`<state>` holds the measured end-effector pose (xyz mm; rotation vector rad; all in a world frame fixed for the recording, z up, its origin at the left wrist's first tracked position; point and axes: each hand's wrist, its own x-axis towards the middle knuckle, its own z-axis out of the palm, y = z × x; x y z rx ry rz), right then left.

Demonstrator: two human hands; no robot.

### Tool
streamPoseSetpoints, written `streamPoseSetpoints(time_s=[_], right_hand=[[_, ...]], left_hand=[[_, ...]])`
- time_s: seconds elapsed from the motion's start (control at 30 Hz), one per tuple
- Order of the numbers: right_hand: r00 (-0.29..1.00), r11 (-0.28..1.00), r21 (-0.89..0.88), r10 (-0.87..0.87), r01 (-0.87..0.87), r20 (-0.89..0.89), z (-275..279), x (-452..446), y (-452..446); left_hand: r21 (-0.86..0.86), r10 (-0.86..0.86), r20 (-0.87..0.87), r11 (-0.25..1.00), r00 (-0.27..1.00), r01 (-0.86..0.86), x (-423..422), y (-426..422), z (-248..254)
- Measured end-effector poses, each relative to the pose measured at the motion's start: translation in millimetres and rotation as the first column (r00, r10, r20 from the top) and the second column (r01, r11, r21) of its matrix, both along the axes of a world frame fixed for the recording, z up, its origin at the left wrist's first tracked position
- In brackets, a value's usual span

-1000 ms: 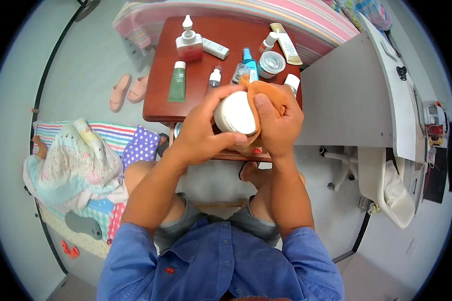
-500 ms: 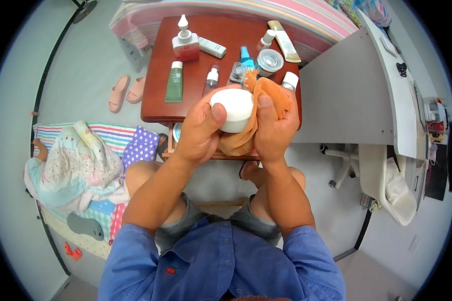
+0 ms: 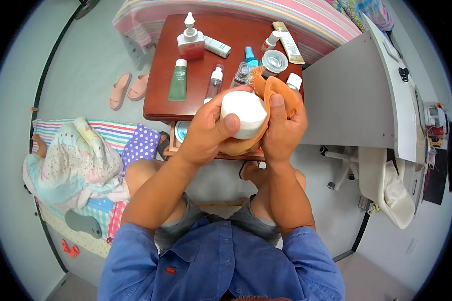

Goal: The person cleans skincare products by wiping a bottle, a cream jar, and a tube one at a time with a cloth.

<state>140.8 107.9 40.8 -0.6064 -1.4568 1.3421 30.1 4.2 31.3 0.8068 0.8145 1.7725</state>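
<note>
A round white cream jar (image 3: 243,111) is gripped by my left hand (image 3: 204,131), thumb on its near side and fingers around the far left. My right hand (image 3: 285,129) is closed on an orange cloth (image 3: 281,90) with a fringed end, pressed against the jar's right side. Part of the cloth hangs below the jar. Both hands are above the front edge of the red-brown table (image 3: 158,75). Just beyond them stand a clear pump bottle (image 3: 215,83), a clear square bottle (image 3: 242,74) and a white-capped bottle (image 3: 294,81).
Farther back are a pink pump bottle (image 3: 191,45), a green tube (image 3: 178,83), a round clear tub (image 3: 274,62) and a gold-white tube (image 3: 288,42). A drawer (image 3: 175,143) is partly out beneath. A person under a blanket (image 3: 80,165) lies at left; a grey desk panel (image 3: 344,90) stands right.
The jar has shifted slightly right and down and tilted a little in my left hand. The cloth has moved right with my right hand. The view has shifted slightly.
</note>
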Motion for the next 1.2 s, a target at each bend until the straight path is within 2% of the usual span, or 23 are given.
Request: streamPoseSetpoints(time_s=[0.07, 0.13, 0.17, 0.2, 0.27, 0.37, 0.4, 0.43, 0.53, 0.57, 0.6, 0.63, 0.67, 0.73, 0.8, 0.87, 0.9, 0.93, 0.97, 1.0, 1.07, 1.17, 1.2], right_hand=[[1.0, 0.999, 0.034, 0.02, -0.02, 0.01, -7, 0, -6], [0.999, 0.997, 0.065, 0.039, -0.04, 0.022, -9, -3, -12], [0.996, 0.951, 0.309, -0.028, 0.001, 0.082, -7, -7, -14], [0.986, 0.845, 0.535, -0.107, 0.024, 0.124, -5, -9, -16], [0.984, 0.813, 0.581, -0.129, 0.036, 0.119, -5, -9, -17], [0.986, 0.832, 0.555, -0.108, 0.018, 0.129, -7, -7, -14], [0.994, 0.951, 0.309, -0.007, -0.027, 0.108, -2, -6, -12], [0.995, 0.995, 0.044, 0.084, -0.087, 0.061, 3, -6, -11], [0.999, 0.998, -0.056, 0.04, -0.04, 0.006, 11, -8, -12], [0.999, 0.998, -0.054, 0.042, -0.041, 0.006, 5, -7, -13], [0.999, 0.981, 0.191, 0.012, -0.022, 0.051, -3, -7, -15], [0.996, 0.906, 0.424, -0.027, -0.013, 0.087, -8, -6, -18], [0.996, 0.906, 0.422, -0.024, -0.015, 0.087, -11, -4, -21], [0.984, 0.714, 0.689, 0.0, -0.124, 0.177, -3, -4, -31], [0.982, 0.74, 0.659, 0.012, -0.138, 0.191, -3, -4, -34], [0.98, 0.685, 0.728, -0.121, -0.032, 0.156, -1, -3, -25], [0.98, 0.684, 0.729, -0.119, -0.033, 0.157, -2, -4, -21], [0.992, 0.855, 0.518, -0.073, 0.008, 0.105, -5, -5, -16], [0.998, 0.963, 0.266, -0.043, 0.03, 0.043, -7, -5, -12], [0.998, 0.963, 0.267, -0.043, 0.03, 0.044, -5, -6, -8], [0.999, 0.997, 0.07, 0.015, -0.013, -0.033, -1, -6, -4], [1.0, 0.993, 0.118, 0.006, -0.005, -0.009, -3, -6, -15], [1.0, 0.987, 0.162, 0.01, -0.01, 0.002, -5, -6, -17]], left_hand=[[-0.073, 0.122, 0.155, 0.991, 0.98, -0.112, 4, 2, 8], [-0.096, 0.144, 0.216, 0.987, 0.966, -0.126, -1, 4, 4], [-0.119, 0.166, 0.276, 0.983, 0.947, -0.137, -3, 5, 1], [-0.119, 0.165, 0.276, 0.983, 0.947, -0.137, -2, 3, -2], [-0.002, 0.167, 0.094, 0.986, 0.982, -0.167, 0, 0, -6], [-0.056, 0.123, 0.134, 0.992, 0.983, -0.116, -1, 0, -1], [-0.058, 0.122, 0.134, 0.992, 0.983, -0.115, 0, -1, 0], [-0.053, 0.116, 0.166, 0.993, 0.979, -0.108, 2, -2, 1], [-0.005, 0.072, 0.171, 0.997, 0.983, -0.073, 1, 1, 3], [0.006, 0.114, 0.199, 0.993, 0.973, -0.117, 1, 4, 1], [0.015, 0.156, 0.227, 0.986, 0.961, -0.164, -1, 7, -2], [0.013, 0.16, 0.228, 0.986, 0.961, -0.167, -5, 7, -3], [-0.025, 0.168, 0.286, 0.986, 0.944, -0.168, -9, 7, -4], [-0.064, 0.176, 0.341, 0.984, 0.924, -0.164, -13, 4, -8], [-0.084, 0.115, 0.375, 0.992, 0.92, -0.09, -12, 2, -15], [-0.063, 0.117, 0.384, 0.993, 0.916, -0.101, -6, 4, -15], [-0.042, 0.122, 0.393, 0.993, 0.911, -0.115, -3, 4, -14], [-0.041, 0.124, 0.394, 0.992, 0.911, -0.117, -2, 4, -13], [-0.014, 0.125, 0.349, 0.992, 0.929, -0.128, -1, 4, -9], [0.014, 0.125, 0.304, 0.991, 0.945, -0.136, 0, 4, -6], [0.008, 0.113, 0.295, 0.993, 0.949, -0.121, 3, 5, -3], [0.09, 0.102, 0.283, 0.987, 0.954, -0.133, 3, 5, -7], [0.022, 0.161, 0.086, 0.986, 0.983, -0.163, 2, 3, -7]])
